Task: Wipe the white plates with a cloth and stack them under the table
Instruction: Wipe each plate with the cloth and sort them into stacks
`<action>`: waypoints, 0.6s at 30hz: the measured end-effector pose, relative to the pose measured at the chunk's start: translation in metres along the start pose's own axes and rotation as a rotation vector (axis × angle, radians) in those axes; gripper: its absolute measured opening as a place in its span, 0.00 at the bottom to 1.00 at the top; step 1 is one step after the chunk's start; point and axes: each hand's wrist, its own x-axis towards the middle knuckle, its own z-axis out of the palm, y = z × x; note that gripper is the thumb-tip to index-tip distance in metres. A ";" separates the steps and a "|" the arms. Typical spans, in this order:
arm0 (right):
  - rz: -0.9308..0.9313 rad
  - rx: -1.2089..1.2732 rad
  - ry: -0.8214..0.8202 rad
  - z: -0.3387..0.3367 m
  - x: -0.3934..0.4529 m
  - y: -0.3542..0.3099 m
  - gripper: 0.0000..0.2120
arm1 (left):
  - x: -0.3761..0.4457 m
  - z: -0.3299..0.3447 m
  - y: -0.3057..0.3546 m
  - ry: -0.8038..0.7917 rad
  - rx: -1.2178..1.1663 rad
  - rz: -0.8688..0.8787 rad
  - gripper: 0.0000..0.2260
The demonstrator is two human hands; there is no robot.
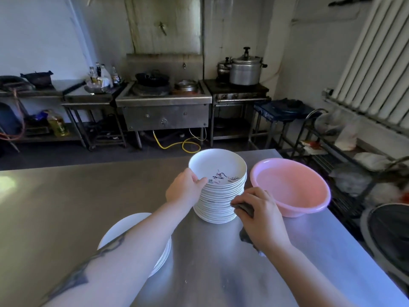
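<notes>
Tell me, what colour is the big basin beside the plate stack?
Pink basin, seen from the head view.

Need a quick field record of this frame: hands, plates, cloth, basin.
left hand: grips rim of top plate on tall stack
right hand: holds dark cloth beside the stack
top plate: dark scribbled marks
second stack: low, partly under left forearm
pink basin: right of tall stack
surface: steel table

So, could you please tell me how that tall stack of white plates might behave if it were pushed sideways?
The tall stack of plates is probably heavy, given its many plates. It already leans slightly, so a push high up could slide the upper plates off. The steel table looks smooth, so a low push might move it whole. The left hand grips its top rim.
</notes>
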 end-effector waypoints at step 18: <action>0.062 0.049 -0.006 0.005 -0.002 0.010 0.10 | 0.019 0.018 0.008 0.039 -0.308 -0.235 0.24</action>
